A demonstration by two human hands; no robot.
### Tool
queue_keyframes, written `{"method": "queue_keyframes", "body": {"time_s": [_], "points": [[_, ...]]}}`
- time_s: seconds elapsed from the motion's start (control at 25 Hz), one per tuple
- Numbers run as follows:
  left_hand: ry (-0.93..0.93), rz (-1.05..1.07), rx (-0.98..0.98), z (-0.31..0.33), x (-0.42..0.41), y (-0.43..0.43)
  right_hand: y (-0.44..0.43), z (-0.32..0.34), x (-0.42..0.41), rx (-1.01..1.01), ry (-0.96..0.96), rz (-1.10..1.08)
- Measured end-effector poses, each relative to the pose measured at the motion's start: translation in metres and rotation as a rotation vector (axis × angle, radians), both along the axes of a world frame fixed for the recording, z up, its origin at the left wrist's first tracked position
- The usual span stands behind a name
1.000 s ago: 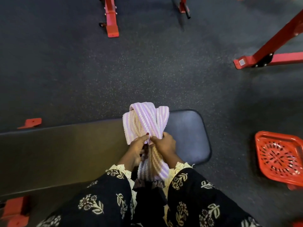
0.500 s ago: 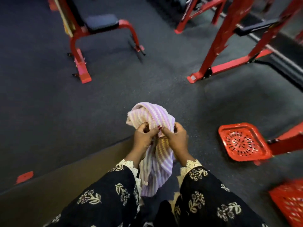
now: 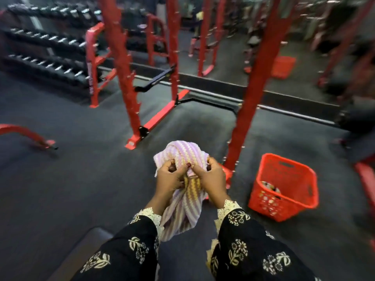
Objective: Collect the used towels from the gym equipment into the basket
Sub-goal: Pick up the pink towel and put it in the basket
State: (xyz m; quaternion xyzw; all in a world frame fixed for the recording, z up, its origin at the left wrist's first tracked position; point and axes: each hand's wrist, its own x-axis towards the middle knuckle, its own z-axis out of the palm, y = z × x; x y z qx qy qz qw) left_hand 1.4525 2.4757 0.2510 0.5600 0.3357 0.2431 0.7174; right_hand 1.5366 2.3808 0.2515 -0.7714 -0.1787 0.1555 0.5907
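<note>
A purple, white and yellow striped towel (image 3: 181, 157) is bunched in front of me, held up in the air over the dark floor. My left hand (image 3: 170, 177) grips its left side and my right hand (image 3: 211, 179) grips its right side, thumbs meeting at the middle. Its lower end hangs down between my sleeves. A red plastic basket (image 3: 296, 180) stands on the floor to the right of my hands, with some items lying inside it.
A red power rack (image 3: 129, 82) with uprights stands just ahead, one post (image 3: 249, 102) between my hands and the basket. A dumbbell rack (image 3: 46, 57) lines the back left. The black bench pad (image 3: 81, 252) shows at the bottom left. A mirror wall runs behind the rack.
The towel has been lifted off the bench with both hands still gripping it. My view has swung up and to the right, bringing the rack and the basket into sight.
</note>
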Motion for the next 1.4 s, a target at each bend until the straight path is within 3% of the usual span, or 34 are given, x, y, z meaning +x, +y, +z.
{"method": "queue_keyframes", "body": {"time_s": [0.2, 0.52, 0.96, 1.2, 1.4], "points": [[-0.006, -0.224, -0.005, 0.001, 0.148, -0.108, -0.127, 0.006, 0.125, -0.060, -0.084, -0.207], [0.004, -0.482, 0.004, 0.006, 0.342, -0.216, -0.249, 0.010, 0.292, -0.100, -0.123, -0.397], [0.051, -0.570, -0.056, -0.008, 0.588, -0.246, -0.285, -0.002, 0.525, -0.128, -0.050, -0.455], [0.109, -0.558, -0.031, -0.023, 0.657, -0.244, -0.286, -0.025, 0.592, -0.080, 0.058, -0.440], [0.276, -0.588, -0.060, -0.065, 0.687, -0.245, -0.292, -0.074, 0.624, -0.116, 0.233, -0.419]]}}
